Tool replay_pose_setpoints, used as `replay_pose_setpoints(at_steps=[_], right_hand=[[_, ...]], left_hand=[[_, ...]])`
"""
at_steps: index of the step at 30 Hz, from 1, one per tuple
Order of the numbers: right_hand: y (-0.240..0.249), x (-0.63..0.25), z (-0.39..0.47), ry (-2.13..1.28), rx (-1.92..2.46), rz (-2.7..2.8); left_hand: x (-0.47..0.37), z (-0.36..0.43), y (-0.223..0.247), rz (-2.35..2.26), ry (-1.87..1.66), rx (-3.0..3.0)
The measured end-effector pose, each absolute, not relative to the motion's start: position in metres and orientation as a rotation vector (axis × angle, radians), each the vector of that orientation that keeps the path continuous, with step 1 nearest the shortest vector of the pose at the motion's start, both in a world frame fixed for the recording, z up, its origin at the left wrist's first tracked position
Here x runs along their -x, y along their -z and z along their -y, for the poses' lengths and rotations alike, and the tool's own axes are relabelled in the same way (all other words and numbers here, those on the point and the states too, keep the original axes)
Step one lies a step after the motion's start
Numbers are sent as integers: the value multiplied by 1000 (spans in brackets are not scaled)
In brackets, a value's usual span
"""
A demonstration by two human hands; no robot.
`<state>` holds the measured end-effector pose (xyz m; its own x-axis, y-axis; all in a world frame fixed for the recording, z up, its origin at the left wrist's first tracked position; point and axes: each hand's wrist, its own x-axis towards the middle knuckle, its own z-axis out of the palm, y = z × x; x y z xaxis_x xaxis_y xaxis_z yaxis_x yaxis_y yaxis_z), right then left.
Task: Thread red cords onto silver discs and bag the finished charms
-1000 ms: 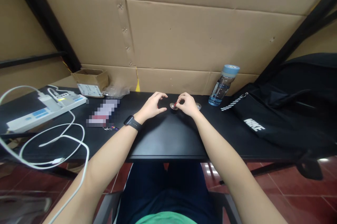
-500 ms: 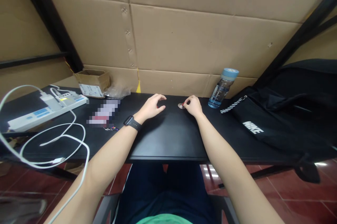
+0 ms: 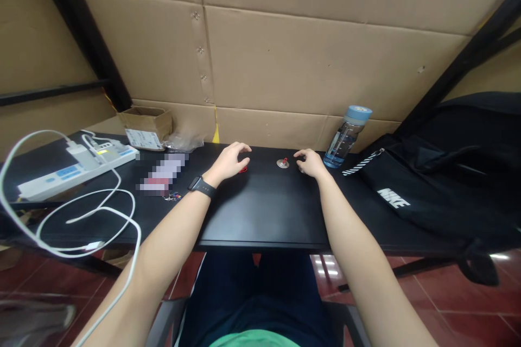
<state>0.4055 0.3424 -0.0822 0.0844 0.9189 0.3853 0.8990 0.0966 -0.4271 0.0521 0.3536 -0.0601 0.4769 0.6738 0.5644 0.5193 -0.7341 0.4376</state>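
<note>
A small round metal disc with a red loop on top [image 3: 283, 163] lies on the black table [image 3: 260, 211] between my hands. To its left is my left hand [image 3: 233, 160], thumb and fingers spread, holding nothing; a dark watch is on that wrist. Beside and partly under this hand shows a small red piece [image 3: 243, 169], mostly hidden. My right hand [image 3: 311, 164] hovers just right of the disc, apart from it, with curved fingers parted. Something small and greyish [image 3: 302, 170] shows under its fingertips, too little visible to name.
Behind the right hand a blue-capped water bottle [image 3: 345, 138] stands near the cardboard wall. A black bag [image 3: 427, 184] fills the right end. At left are a white power strip [image 3: 77, 173], looped white cable, a small cardboard box [image 3: 146, 127], crumpled plastic and a blurred-out item [image 3: 165, 173].
My right hand has let go of the disc's red loop and moved to the right. The disc stays on the table. My left hand has shifted slightly left, showing more of the red piece.
</note>
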Motion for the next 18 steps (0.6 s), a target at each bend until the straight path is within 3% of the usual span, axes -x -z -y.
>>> replay_pose_setpoints(at_steps=[5, 11, 18], right_hand=[[67, -430, -333, -69, 1832, 1754], [72, -447, -330, -471, 1808, 1924], [75, -447, -332, -451, 1804, 1936]], left_hand=[[-48, -357, 59, -1070, -1089, -2518], [-44, -358, 58, -1106, -1046, -2497], [-45, -357, 59, -1098, -1031, -2505]])
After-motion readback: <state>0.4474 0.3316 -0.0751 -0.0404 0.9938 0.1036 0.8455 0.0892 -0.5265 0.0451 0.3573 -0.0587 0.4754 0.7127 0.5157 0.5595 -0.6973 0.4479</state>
